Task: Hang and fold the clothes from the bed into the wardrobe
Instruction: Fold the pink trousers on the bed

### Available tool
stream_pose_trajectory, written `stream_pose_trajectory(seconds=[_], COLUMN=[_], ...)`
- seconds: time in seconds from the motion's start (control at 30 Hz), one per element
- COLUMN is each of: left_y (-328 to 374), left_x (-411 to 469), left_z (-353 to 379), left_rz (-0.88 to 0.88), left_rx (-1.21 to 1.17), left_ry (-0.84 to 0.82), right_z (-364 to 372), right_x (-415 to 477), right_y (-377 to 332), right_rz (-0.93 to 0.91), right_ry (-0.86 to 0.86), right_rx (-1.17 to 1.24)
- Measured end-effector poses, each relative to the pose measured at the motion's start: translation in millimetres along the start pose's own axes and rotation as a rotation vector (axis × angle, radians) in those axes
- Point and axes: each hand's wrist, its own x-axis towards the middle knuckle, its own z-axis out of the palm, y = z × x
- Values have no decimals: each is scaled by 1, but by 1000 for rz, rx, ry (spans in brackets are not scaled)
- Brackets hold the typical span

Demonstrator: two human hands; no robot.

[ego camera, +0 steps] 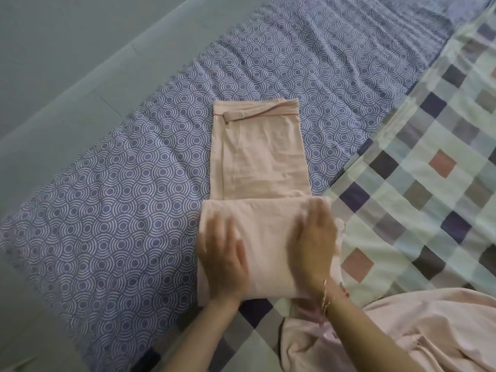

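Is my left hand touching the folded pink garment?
Touching. The head view shows the left hand resting flat on the near end of the folded pink garment.

The fingertips of the left hand and the right hand are blurred, so we cannot separate one finger from another. Both hands cover part of the near fold of the folded pink garment. A second pink garment is cut off by the lower and right edges, and the checked quilt runs out of view on the right.
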Motion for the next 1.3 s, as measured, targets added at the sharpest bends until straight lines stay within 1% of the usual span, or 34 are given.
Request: stream_pose_trajectory(seconds=[0.03,0.07,0.1,0.17,0.23,0.3,0.4,0.5,0.6,0.67,0.7,0.77,0.8,0.87,0.93,1.0,1.07,1.1,1.2,1.23,1.3], left_y=[3,0,-6,-24,-37,-38,-41,-45,-45,-45,-45,-48,-50,-58,-68,-74,-72,-70,-74,-79,-87], left_x=[-11,-17,-20,-20,-19,-15,-4,-1,-4,-1,-1,-13,-24,-50,-61,-57,-50,-46,-38,-32,-22], left_z=[1,5,7,15,25,36,51,58,57,54,49,35,28,9,-3,-6,-7,-8,-14,-20,-34], left_rz=[103,150,158,161,135,107,117,127,151,159,170,249,337,532,616,637,632,624,609,575,470], left_rx=[6,39,94,184,184,157,144,134,110,161,197,224,217,231,271,261,219,201,148,100,-15], left_ry=[-107,-201,-273,-339,-352,-316,-235,-200,-223,-250,-259,-311,-355,-441,-505,-504,-526,-544,-563,-562,-564], right_z=[6,13,18,25,31,39,53,64,65,63,58,43,33,8,-6,-11,-11,-14,-21,-26,-36], right_x=[-16,-29,-37,-30,-17,-5,8,11,6,9,11,5,-4,-35,-65,-76,-73,-67,-53,-49,-43], right_y=[-7,-8,-5,13,32,39,39,43,44,41,37,36,39,46,59,66,65,61,51,49,45], right_rz=[-191,-352,-428,-407,-412,-439,-430,-460,-434,-421,-416,-402,-401,-473,-598,-646,-703,-704,-585,-548,-485], right_ry=[-74,-179,-269,-354,-355,-329,-250,-187,-192,-218,-259,-388,-442,-563,-590,-540,-448,-407,-302,-306,-395], right_rx=[-22,-75,-144,-248,-299,-283,-217,-209,-198,-208,-208,-180,-147,-130,-229,-290,-294,-279,-227,-209,-215])
